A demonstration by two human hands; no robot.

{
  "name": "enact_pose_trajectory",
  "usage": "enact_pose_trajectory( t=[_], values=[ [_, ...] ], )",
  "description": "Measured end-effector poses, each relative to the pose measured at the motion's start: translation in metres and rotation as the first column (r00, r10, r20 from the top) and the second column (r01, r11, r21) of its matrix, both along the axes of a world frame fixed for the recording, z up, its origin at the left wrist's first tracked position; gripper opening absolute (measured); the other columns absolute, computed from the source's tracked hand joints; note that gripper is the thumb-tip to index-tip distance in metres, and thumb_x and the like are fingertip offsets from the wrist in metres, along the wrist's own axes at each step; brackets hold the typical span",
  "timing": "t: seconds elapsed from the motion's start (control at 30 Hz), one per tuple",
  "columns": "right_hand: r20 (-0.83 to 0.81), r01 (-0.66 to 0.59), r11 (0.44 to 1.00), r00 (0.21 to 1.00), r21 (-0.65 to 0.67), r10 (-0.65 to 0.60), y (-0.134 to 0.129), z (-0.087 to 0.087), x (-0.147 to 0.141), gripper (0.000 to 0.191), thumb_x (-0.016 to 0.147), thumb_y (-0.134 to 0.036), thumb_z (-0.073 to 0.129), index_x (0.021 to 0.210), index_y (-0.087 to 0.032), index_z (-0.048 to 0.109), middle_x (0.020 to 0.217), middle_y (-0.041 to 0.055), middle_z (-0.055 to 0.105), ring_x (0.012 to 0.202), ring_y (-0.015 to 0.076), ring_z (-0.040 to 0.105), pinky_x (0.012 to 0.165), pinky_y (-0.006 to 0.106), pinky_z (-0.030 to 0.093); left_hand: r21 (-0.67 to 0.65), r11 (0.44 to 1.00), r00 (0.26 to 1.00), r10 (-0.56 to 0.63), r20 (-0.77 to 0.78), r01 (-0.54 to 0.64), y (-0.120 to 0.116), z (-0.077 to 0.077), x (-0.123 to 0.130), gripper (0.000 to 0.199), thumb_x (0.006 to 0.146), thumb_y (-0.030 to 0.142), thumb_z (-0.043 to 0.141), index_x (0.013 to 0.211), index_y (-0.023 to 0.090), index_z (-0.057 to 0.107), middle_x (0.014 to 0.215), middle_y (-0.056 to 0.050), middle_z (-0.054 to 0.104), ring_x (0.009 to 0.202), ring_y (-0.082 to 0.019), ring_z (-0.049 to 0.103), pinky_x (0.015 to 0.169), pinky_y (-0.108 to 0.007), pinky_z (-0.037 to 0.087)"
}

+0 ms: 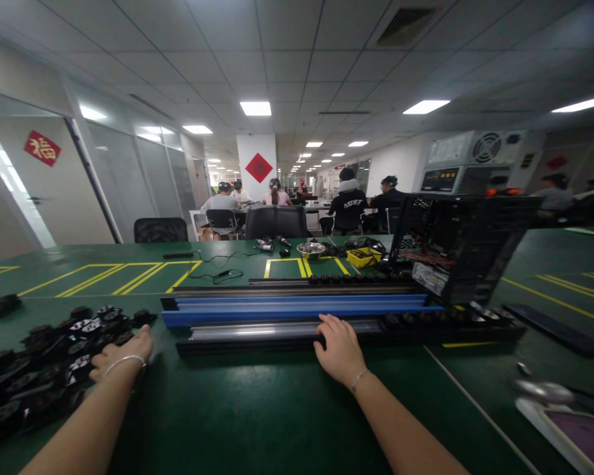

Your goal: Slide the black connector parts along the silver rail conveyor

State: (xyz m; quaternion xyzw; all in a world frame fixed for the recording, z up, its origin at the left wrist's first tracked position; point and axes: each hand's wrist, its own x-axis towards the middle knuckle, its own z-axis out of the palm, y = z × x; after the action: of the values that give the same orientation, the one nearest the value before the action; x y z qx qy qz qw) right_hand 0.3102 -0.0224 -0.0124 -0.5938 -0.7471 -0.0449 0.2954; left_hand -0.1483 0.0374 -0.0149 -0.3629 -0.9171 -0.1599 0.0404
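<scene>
My right hand [340, 349] lies on the near edge of a long black rail [277, 344], fingers bent over its top and thumb in front. A shiny silver strip runs inside this rail, and several dark small parts sit in a row at its right end. At the left, my left hand [125, 353] reaches over a heap of black, fan-like parts [79, 330]. Its fingers point down among them, blurred and partly hidden, so any hold is unclear. Blue rails [297, 305] lie just behind the black one.
An open computer case [460, 244] with power supplies [468, 158] on top stands at the right. A metal bowl [311, 249] and yellow basket [363, 256] are at the back. A mouse [544, 389] and white scale-like tray [569, 429] lie near right. People sit beyond.
</scene>
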Motion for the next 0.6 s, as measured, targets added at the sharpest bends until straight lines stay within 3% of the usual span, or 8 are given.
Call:
enact_pose_trajectory(
  t=[0.1,0.2,0.33,0.43,0.5,0.53,0.6],
  values=[
    [-0.066,0.027,0.998,0.998,0.057,-0.023,0.000,0.005,0.001,0.015,0.075,-0.025,0.047,0.083,-0.021,0.059,0.111,0.0056,0.059,0.111,0.0212,0.044,0.097,0.037,0.027,-0.085,0.982,0.969,0.180,0.170,-0.168,-0.001,0.003,0.003,0.077,0.072,0.063,0.014,0.111,0.009,0.053,0.126,-0.020,0.046,0.110,-0.037,0.040,0.077,-0.049,0.038],
    [-0.151,0.177,0.971,0.977,0.161,-0.153,0.001,0.014,0.011,0.020,0.079,-0.023,0.040,0.086,-0.019,0.058,0.095,0.0078,0.062,0.098,0.0211,0.049,0.091,0.035,0.031,-0.094,0.983,0.964,0.173,0.202,-0.157,-0.004,0.005,0.002,0.075,0.071,0.065,0.019,0.108,0.010,0.054,0.130,-0.017,0.043,0.112,-0.038,0.037,0.075,-0.048,0.039],
    [-0.323,0.544,0.790,0.830,0.283,-0.456,0.002,0.023,0.035,0.027,0.077,-0.024,0.042,0.099,-0.015,0.054,0.108,0.0129,0.054,0.104,0.0263,0.043,0.090,0.038,0.028,-0.024,0.985,0.962,0.171,0.213,-0.169,-0.012,0.002,0.006,0.062,0.071,0.063,0.024,0.102,0.020,0.056,0.129,-0.010,0.044,0.114,-0.038,0.036,0.073,-0.051,0.041],
    [-0.444,0.754,0.622,0.641,0.213,-0.626,0.004,0.021,0.054,0.039,0.074,-0.023,0.044,0.112,-0.013,0.047,0.118,0.0165,0.046,0.109,0.0305,0.039,0.086,0.041,0.030,0.050,0.975,0.945,0.199,0.260,-0.219,-0.023,0.008,0.024,0.059,0.073,0.061,0.025,0.108,0.023,0.053,0.133,-0.010,0.038,0.117,-0.038,0.033,0.080,-0.056,0.037],
    [-0.495,0.825,0.555,0.529,0.108,-0.690,0.005,0.016,0.063,0.044,0.071,-0.024,0.046,0.115,-0.014,0.045,0.118,0.0173,0.045,0.107,0.0324,0.039,0.081,0.042,0.032,0.137,0.962,0.948,0.195,0.253,-0.234,-0.029,0.018,0.044,0.062,0.077,0.058,0.025,0.113,0.014,0.049,0.135,-0.017,0.033,0.122,-0.038,0.028,0.089,-0.056,0.032],
    [-0.505,0.834,0.549,0.499,0.057,-0.704,0.006,0.014,0.066,0.045,0.070,-0.025,0.047,0.114,-0.015,0.046,0.117,0.0175,0.046,0.105,0.0331,0.039,0.079,0.043,0.033,0.206,0.959,0.963,0.148,0.225,-0.195,-0.031,0.023,0.055,0.061,0.078,0.056,0.026,0.113,0.012,0.049,0.134,-0.018,0.033,0.123,-0.037,0.026,0.093,-0.054,0.030],
    [-0.509,0.829,0.559,0.475,-0.014,-0.717,0.007,0.010,0.070,0.044,0.070,-0.027,0.048,0.112,-0.016,0.048,0.114,0.0175,0.046,0.103,0.0335,0.040,0.077,0.043,0.034,0.369,0.929,0.994,-0.070,0.089,0.033,-0.033,0.034,0.080,0.053,0.080,0.050,0.029,0.109,0.013,0.051,0.131,-0.016,0.037,0.124,-0.033,0.028,0.097,-0.050,0.030]
  ],
)
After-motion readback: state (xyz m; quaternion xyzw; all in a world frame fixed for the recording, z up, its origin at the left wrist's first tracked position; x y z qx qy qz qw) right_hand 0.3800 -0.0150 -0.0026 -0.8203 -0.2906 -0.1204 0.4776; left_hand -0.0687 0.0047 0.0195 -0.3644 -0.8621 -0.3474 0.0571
